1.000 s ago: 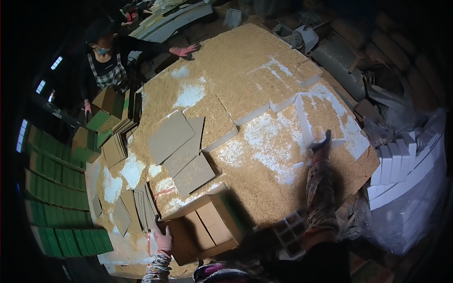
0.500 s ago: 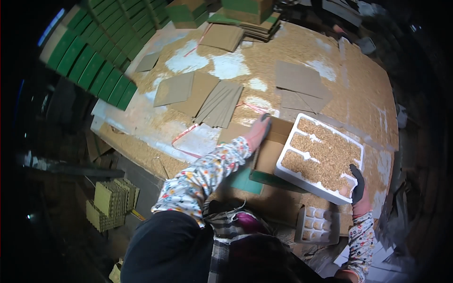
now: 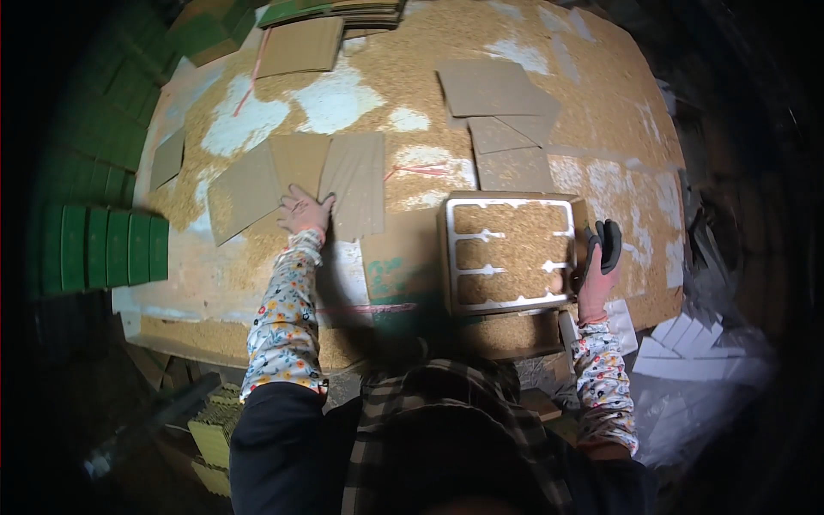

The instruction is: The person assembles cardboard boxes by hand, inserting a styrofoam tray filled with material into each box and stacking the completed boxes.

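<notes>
My left hand [image 3: 305, 211] lies with spread fingers on the flat cardboard sheets [image 3: 354, 184] in the middle of the table, touching their near edges. To the right, a white foam tray [image 3: 515, 302] filled with brown husk-like grains sits down inside an open cardboard box [image 3: 444, 249]. Beside the box's right wall is my right hand [image 3: 598, 268], its dark-tipped glove fingers extended upward and nothing seen in them. Whether it touches the wall I cannot tell. Floral sleeves cover both forearms.
Loose grains cover much of the table [image 3: 429, 112]. Other cardboard sheets [image 3: 489, 90] lie behind the box, and a stack [image 3: 300, 47] lies at the far left. Green boxes [image 3: 107, 247] stand in a row at left. White sheets [image 3: 691, 348] are at lower right.
The foam tray has gone from tilted in my right hand to level inside the box; that hand has let go. My left hand has moved from the box to the cardboard sheets. The view has shifted.
</notes>
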`<state>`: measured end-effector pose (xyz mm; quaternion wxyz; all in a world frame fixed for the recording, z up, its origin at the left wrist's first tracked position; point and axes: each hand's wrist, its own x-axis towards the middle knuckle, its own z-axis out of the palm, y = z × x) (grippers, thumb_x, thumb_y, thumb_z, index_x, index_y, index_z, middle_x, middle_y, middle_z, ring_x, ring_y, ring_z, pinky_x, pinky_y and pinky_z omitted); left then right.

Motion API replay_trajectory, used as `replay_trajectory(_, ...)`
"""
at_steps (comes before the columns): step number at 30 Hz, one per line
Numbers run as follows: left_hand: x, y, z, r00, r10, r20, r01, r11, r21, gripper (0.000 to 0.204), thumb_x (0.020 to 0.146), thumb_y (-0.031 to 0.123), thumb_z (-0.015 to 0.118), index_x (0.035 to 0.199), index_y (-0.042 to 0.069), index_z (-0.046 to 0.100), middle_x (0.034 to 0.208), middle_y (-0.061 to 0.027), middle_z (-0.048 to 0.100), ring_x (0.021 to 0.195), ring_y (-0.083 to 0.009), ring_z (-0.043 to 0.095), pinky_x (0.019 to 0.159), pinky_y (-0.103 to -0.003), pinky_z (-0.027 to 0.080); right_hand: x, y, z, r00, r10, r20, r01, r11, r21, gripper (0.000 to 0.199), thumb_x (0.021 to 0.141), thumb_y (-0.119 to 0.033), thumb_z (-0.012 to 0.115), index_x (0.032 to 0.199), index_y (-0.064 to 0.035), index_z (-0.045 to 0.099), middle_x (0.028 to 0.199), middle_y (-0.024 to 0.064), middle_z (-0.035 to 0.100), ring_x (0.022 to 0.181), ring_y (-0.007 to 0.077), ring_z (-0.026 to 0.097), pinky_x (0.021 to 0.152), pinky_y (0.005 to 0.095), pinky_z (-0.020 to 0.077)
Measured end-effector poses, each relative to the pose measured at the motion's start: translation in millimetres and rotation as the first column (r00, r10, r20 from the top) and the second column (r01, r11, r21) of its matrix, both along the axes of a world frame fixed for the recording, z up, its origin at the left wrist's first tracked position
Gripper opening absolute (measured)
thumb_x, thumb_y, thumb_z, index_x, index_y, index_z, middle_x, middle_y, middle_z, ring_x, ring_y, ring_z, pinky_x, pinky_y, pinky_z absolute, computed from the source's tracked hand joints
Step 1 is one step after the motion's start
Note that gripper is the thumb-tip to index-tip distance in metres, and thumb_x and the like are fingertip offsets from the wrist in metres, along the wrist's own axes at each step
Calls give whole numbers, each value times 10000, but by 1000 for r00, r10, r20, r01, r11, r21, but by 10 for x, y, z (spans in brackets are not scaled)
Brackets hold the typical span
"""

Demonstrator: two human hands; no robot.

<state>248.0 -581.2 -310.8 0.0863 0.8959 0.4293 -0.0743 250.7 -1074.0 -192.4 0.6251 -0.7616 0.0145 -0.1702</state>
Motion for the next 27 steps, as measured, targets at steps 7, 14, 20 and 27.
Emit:
replay_trajectory(7, -127, -88, -181, 748, -651, 130, 586, 739, 333, 495, 819, 69, 546, 1305, 33, 458, 942, -229, 593, 802, -370, 600, 683, -448, 491, -78, -1905, -1206, 768, -611, -194, 442, 724, -530, 684, 873, -315, 625, 1384, 39, 339, 1403, 231, 365, 1273, 370, 383, 1068, 416, 318)
replay_trajectory(14, -620, -1427, 925, 664, -432, 610, 475, 874, 101, 484, 850, 2, 513, 1329, 0, 448, 1182, -243, 570, 1088, -360, 565, 921, -374, 450, 61, -1414, -1941, 981, -194, 20, 93, 374, -923, 1018, 666, -625, 686, 1407, -27, 327, 1436, 214, 342, 1322, 379, 319, 1075, 578, 213)
replay_trajectory(20, -554, -2080, 1300, 653, -234, 720, 431, 897, -100, 423, 870, 23, 497, 1292, -4, 478, 1156, -203, 598, 1052, -325, 587, 907, -349, 450, 687, -1033, -1587, 935, 248, -253, -348, 520, -780, 639, 752, -393, 706, 1299, -123, 513, 1363, 210, 437, 1142, 371, 501, 933, 444, 431)
replay_trajectory(27, -845, -1907, 1568, 456, -309, 835, 491, 869, 53, 450, 842, -28, 516, 1290, 3, 483, 1130, -186, 574, 1048, -288, 573, 890, -350, 453, 501, -1178, -593, 909, 232, -346, -208, 972, 106, 328, 843, -173, 624, 1117, 7, 632, 1003, 98, 672, 914, 196, 610, 841, 325, 483)
